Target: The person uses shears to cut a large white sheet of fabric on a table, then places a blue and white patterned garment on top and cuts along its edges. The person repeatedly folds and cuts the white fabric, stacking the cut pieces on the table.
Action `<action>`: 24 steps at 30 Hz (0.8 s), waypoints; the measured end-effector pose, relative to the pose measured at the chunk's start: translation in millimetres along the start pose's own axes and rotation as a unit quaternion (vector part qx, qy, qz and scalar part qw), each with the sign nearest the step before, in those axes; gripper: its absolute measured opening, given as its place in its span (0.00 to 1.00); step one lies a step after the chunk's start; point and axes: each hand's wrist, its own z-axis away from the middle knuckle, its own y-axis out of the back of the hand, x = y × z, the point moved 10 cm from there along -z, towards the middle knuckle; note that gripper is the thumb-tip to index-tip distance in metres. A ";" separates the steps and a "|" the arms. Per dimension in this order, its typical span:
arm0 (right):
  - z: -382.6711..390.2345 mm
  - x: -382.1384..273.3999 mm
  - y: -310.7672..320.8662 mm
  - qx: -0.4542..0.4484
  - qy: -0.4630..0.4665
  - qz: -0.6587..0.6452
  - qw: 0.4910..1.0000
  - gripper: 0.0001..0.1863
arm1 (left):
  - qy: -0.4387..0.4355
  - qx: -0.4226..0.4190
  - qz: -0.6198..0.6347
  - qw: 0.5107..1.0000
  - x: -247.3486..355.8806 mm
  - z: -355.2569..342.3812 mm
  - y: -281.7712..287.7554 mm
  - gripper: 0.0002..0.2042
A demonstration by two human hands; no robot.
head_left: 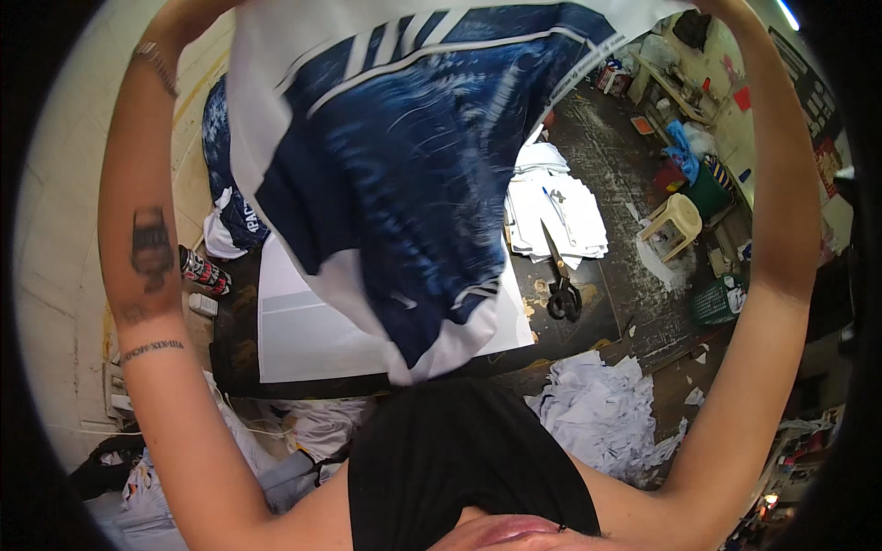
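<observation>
Both arms raised high, forearms coming up from the lower edge and running to the top rim; left hand (188, 11) barely showing at the top edge, right hand out of view past the top rim above the right forearm (781, 184); fingers of either hand impossible to make out, so cannot tell whether apart, together or clamped. Blue and white printed cloth (404, 165) hanging between the two raised arms, upper edge lost at the top rim, lower end drooping to a point just above the black top (450, 459) on the chest; white bands and stripes across the dark blue print. Tattoos on the left forearm (147, 257), a bracelet (154, 64) near the wrist.

Below the cloth, a dark table (588, 317) with a large white sheet (303, 331) lying flat, partly hidden by the cloth; a stack of white cut pieces (560, 211) further right on the table; black scissors (560, 289) lying just beside that stack, handles toward the near edge. More blue printed cloth (230, 202) heaped at the table's left end; a spray can (204, 270) on its side near it. Heap of white scraps (597, 413) on the floor by the table's near right corner; a pale plastic stool (673, 223) and a green basket (718, 301) well apart on the dark floor to the right.
</observation>
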 end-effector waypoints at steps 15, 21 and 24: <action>191.3 -88.1 -261.0 -0.203 0.134 0.040 0.969 0.24 | 0.050 -0.036 0.268 0.961 -59.3 46.3 -53.0 0.34; 322.1 -33.6 -331.3 -0.281 -0.128 -0.613 0.728 0.34 | 0.012 0.018 0.234 0.972 -41.8 52.2 56.6 0.21; 353.6 -14.4 -327.9 -0.015 -0.294 -0.790 0.538 0.39 | 0.086 0.060 0.227 0.968 -36.2 51.7 67.9 0.25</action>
